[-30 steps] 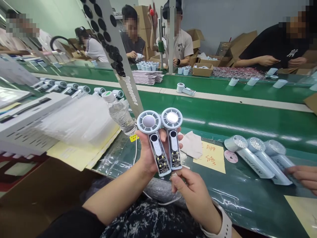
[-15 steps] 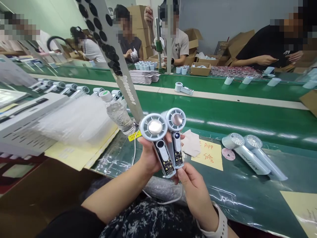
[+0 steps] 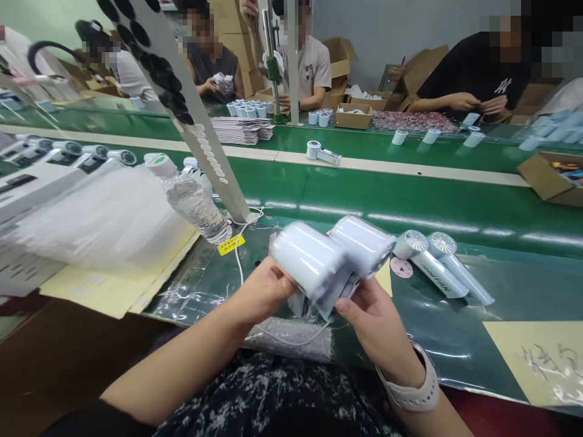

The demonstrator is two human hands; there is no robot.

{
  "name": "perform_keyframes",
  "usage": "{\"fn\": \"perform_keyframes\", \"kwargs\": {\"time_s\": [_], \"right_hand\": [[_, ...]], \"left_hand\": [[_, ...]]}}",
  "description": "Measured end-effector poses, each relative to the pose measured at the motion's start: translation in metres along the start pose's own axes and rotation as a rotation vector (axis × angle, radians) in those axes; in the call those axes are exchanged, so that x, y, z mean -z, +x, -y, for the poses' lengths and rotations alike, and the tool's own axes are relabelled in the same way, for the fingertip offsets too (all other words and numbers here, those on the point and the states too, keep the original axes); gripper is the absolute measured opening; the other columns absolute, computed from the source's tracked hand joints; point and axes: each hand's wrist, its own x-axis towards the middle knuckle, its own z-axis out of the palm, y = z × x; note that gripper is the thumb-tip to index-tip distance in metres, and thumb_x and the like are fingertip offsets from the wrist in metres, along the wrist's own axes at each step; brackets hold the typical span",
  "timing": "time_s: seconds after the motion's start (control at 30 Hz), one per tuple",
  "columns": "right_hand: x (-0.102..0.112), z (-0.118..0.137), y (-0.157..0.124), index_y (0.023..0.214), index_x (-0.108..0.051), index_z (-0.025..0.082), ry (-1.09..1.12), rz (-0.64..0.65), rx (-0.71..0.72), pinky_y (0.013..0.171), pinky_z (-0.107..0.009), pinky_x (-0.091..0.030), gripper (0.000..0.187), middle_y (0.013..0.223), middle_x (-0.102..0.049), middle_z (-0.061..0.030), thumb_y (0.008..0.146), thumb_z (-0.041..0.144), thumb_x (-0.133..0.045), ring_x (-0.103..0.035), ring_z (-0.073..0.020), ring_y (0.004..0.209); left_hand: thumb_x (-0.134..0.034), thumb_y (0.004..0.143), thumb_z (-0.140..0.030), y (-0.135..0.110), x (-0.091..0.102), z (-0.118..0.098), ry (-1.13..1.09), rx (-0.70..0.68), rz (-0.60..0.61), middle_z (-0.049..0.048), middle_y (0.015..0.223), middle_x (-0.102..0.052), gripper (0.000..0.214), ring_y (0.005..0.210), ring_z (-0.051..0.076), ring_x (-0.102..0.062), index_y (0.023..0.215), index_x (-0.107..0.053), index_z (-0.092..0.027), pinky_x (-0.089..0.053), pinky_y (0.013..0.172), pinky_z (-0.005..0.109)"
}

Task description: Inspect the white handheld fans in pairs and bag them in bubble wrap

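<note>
Two pale blue handheld fans are held up side by side above the bench, slightly blurred, their round heads seen from the side. My left hand [image 3: 268, 290] is closed around the left handheld fan [image 3: 310, 258]. The right handheld fan [image 3: 362, 243] is gripped by my right hand [image 3: 371, 312], thumb in front and a watch band on the wrist. Their handles are partly hidden by the heads and my fingers. To the right, two more fans [image 3: 437, 276] lie on the green bench, beside a round pink sticker [image 3: 401, 267].
A slanted metal post [image 3: 200, 145] and a water bottle [image 3: 195, 203] stand left of my hands. Clear plastic bags [image 3: 109, 243] lie farther left. Across the green conveyor [image 3: 387, 194], one fan [image 3: 323, 153] rests on the pale strip. Several co-workers sit along the far side.
Both fans have been turned, so their front discs and circuit boards no longer face me; the heads' sides now show. My hands have moved apart, and the camera view has shifted.
</note>
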Motion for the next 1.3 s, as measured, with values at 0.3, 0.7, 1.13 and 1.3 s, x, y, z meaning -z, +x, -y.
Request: {"fn": "perform_keyframes", "kwargs": {"time_s": [0.3, 0.7, 1.13, 1.3], "right_hand": [[0.018, 0.004, -0.005, 0.113, -0.056, 0.027, 0.046, -0.109, -0.023, 0.076, -0.036, -0.055, 0.03, 0.104, -0.063, -0.0057, 0.087, 0.039, -0.066, -0.061, -0.0204, 0.084], [0.013, -0.005, -0.007, 0.112, -0.056, 0.027, 0.104, -0.117, -0.083, 0.077, -0.034, -0.056, 0.035, 0.103, -0.064, -0.0042, 0.084, 0.041, -0.07, -0.061, -0.0183, 0.082], [0.007, -0.003, -0.008, 0.106, -0.061, 0.024, 0.172, -0.116, -0.097, 0.073, -0.032, -0.056, 0.029, 0.101, -0.066, -0.0043, 0.081, 0.035, -0.073, -0.062, -0.0178, 0.081], [0.006, -0.006, -0.008, 0.108, -0.061, 0.025, 0.181, -0.098, -0.135, 0.071, -0.027, -0.054, 0.025, 0.101, -0.066, -0.0021, 0.086, 0.033, -0.068, -0.061, -0.0149, 0.08]], "left_hand": [[-0.081, 0.071, -0.021, 0.001, -0.001, 0.007, -0.255, 0.111, -0.003, -0.0008, 0.09, -0.059, 0.051, 0.076, 0.012, -0.059, 0.115, -0.056, -0.023, -0.052, 0.069, 0.027], [-0.079, 0.073, -0.024, 0.001, -0.009, 0.007, -0.168, 0.108, 0.064, 0.0006, 0.092, -0.056, 0.048, 0.075, 0.013, -0.059, 0.112, -0.051, -0.02, -0.049, 0.068, 0.029], [-0.08, 0.07, -0.022, -0.001, -0.002, 0.011, -0.194, 0.094, 0.056, -0.0001, 0.089, -0.056, 0.05, 0.074, 0.013, -0.057, 0.113, -0.053, -0.022, -0.048, 0.066, 0.028], [-0.08, 0.07, -0.03, 0.003, 0.0, 0.016, -0.195, 0.119, -0.021, -0.0002, 0.084, -0.056, 0.045, 0.071, 0.013, -0.056, 0.106, -0.055, -0.02, -0.047, 0.064, 0.027]]}}
